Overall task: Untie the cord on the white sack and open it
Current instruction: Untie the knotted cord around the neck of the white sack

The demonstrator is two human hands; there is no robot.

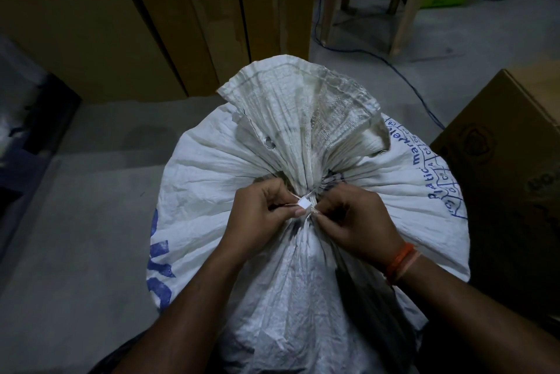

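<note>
Floor (91,192): grey concrete, dimly lit. On it: 1 white sack (212,167) with blue print, centre; tall cardboard boxes (151,34) along the far side; 1 cardboard box (509,161) at right; 1 plastic stool (375,1) beyond; 1 blue cable (406,76) trailing across.

Your white sack (212,167) stands upright on the floor, full and bulging, woven and creased, with blue print down its left and right sides. Its neck is gathered tight into pleats, and the loose mouth fans up above it. The pale cord (304,206) is knotted around that neck, a small white tag on it.
</note>
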